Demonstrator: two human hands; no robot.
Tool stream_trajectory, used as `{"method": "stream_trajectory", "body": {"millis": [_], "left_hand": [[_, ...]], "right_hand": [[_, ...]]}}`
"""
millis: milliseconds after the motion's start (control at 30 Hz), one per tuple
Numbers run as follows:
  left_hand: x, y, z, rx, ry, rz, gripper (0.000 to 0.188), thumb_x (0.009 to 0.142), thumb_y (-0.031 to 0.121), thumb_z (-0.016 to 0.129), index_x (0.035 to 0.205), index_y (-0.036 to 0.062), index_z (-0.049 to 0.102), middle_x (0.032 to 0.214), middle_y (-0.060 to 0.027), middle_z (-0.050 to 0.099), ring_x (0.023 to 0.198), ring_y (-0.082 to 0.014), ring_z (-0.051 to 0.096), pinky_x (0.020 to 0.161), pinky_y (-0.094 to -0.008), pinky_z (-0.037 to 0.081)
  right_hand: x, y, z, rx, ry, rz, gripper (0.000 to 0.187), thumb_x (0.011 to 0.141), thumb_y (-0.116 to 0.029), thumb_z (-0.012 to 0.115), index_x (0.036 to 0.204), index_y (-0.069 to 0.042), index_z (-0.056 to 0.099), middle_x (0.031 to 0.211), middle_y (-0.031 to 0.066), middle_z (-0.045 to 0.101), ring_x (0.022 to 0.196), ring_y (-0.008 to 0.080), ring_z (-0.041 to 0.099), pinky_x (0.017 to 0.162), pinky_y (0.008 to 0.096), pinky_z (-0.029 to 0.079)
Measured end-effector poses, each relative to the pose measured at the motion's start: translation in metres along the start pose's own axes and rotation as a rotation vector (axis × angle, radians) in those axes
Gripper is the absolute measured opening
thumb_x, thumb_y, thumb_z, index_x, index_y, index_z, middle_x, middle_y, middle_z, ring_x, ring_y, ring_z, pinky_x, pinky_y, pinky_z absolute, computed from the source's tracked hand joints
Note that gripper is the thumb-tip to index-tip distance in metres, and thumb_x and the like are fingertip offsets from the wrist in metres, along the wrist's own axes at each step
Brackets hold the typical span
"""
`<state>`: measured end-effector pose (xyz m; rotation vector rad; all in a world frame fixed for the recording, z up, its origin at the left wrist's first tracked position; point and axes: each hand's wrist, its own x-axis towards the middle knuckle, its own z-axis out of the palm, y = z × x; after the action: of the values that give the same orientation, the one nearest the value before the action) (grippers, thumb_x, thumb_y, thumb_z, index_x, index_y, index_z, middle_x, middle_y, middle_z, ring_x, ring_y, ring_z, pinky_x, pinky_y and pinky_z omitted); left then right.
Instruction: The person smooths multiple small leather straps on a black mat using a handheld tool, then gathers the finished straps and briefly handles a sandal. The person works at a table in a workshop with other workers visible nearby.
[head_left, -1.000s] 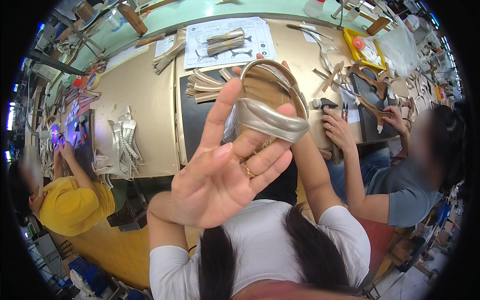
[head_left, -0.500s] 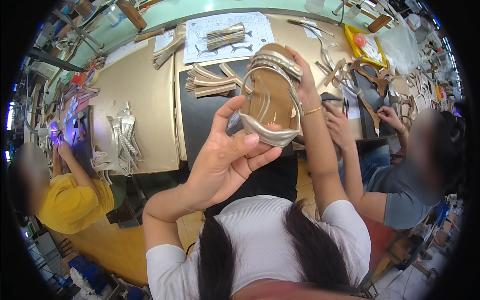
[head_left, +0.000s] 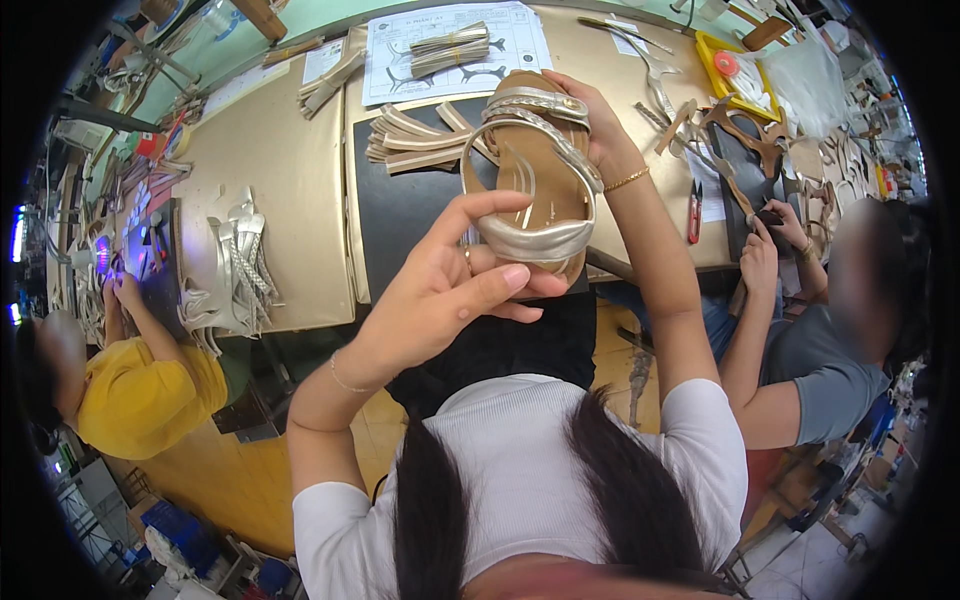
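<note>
A metallic silver sandal with a tan insole, a braided ankle strap and a wide toe strap is held up over the table's front edge, heel end away from me. My right hand grips it at the heel end, its fingers partly hidden behind it. At the toe end, my left hand has its thumb and fingers around the wide toe strap. The left index finger reaches over the insole, and the little finger sticks out below the sandal.
Bundled strap strips lie on a black mat. Behind is a drawing sheet with another bundle. Silver straps rest left; a yellow tray and red-handled snips are right. Co-workers sit on both sides.
The sandal has shifted slightly up and left and tilted. My left index finger has moved over the insole. The right co-worker's hand has moved right, away from my arm, uncovering the snips.
</note>
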<state>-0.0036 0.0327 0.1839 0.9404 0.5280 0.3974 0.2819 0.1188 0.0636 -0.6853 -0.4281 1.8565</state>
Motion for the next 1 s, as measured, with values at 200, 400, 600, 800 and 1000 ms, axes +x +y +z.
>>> {"method": "stream_trajectory", "body": {"millis": [200, 400, 600, 800, 1000], "left_hand": [[0.005, 0.020, -0.002, -0.042, -0.054, -0.030, 0.059, 0.103, 0.014, 0.057, 0.152, 0.0018, 0.026, 0.099, -0.0256, 0.073, 0.099, -0.0323, 0.074, 0.077, -0.0364, 0.065], [0.010, 0.033, -0.001, -0.045, -0.161, -0.168, 0.059, 0.104, 0.024, 0.059, 0.149, 0.0029, 0.028, 0.081, -0.0171, 0.073, 0.073, -0.0249, 0.076, 0.060, -0.0292, 0.061], [0.016, 0.029, 0.003, -0.053, -0.079, -0.114, 0.029, 0.101, 0.014, 0.060, 0.119, -0.0027, 0.044, 0.059, -0.0169, 0.065, 0.047, -0.0276, 0.067, 0.045, -0.0352, 0.058], [0.017, 0.027, 0.005, -0.092, -0.036, -0.131, 0.025, 0.098, 0.010, 0.064, 0.112, -0.0047, 0.049, 0.056, -0.0113, 0.061, 0.042, -0.0221, 0.063, 0.042, -0.0355, 0.057], [0.001, 0.029, 0.003, 0.113, -0.038, -0.256, 0.024, 0.092, 0.002, 0.070, 0.110, -0.0113, 0.063, 0.057, -0.0083, 0.062, 0.040, -0.0155, 0.059, 0.039, -0.0325, 0.055]], "right_hand": [[-0.004, 0.015, 0.013, -0.127, 0.278, -0.064, 0.041, 0.108, -0.028, 0.039, 0.123, 0.003, 0.062, 0.110, 0.0189, 0.072, 0.094, 0.0270, 0.073, 0.087, 0.0408, 0.062], [-0.015, 0.033, 0.010, 0.068, 0.006, -0.015, 0.043, 0.109, -0.023, 0.034, 0.128, 0.006, 0.060, 0.116, 0.0205, 0.071, 0.103, 0.0296, 0.071, 0.095, 0.0432, 0.059], [-0.023, 0.068, 0.000, 0.016, 0.020, -0.132, 0.053, 0.104, -0.036, 0.052, 0.138, 0.005, 0.053, 0.128, 0.0291, 0.062, 0.116, 0.0428, 0.064, 0.099, 0.0496, 0.057], [-0.019, 0.072, -0.007, 0.072, 0.092, -0.094, 0.046, 0.105, -0.032, 0.050, 0.131, 0.005, 0.057, 0.120, 0.0236, 0.066, 0.106, 0.0362, 0.067, 0.092, 0.0463, 0.058], [-0.001, 0.040, -0.005, 0.089, 0.159, 0.067, 0.036, 0.106, -0.027, 0.048, 0.117, 0.003, 0.065, 0.103, 0.0157, 0.074, 0.085, 0.0229, 0.074, 0.076, 0.0371, 0.064]]}}
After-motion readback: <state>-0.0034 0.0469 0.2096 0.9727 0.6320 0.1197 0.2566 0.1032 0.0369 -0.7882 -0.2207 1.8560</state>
